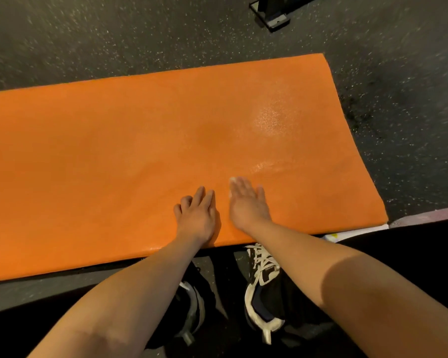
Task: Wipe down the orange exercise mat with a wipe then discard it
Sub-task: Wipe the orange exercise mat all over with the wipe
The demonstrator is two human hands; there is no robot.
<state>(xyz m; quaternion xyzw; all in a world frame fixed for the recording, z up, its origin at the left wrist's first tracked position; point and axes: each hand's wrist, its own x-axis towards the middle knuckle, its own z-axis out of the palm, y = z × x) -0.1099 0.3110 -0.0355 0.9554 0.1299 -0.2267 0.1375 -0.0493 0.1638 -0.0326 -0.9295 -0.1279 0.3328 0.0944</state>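
Observation:
The orange exercise mat [114, 151] lies flat on the dark speckled floor, stretching from the left edge to a right end near the frame's right side. My left hand [197, 215] rests on the mat near its front edge, two fingers straight and the outer ones bent. My right hand [247, 202] lies flat beside it with straight fingers, pressing down on a white wipe [232, 180] of which only a sliver shows at the fingertips. Wet shiny patches glisten on the mat beyond and to the right of my right hand.
My two black and white shoes [263, 285] stand on the floor just in front of the mat. A black metal equipment foot [269, 14] stands on the floor at the top. A pale strip [424, 215] lies by the mat's right front corner.

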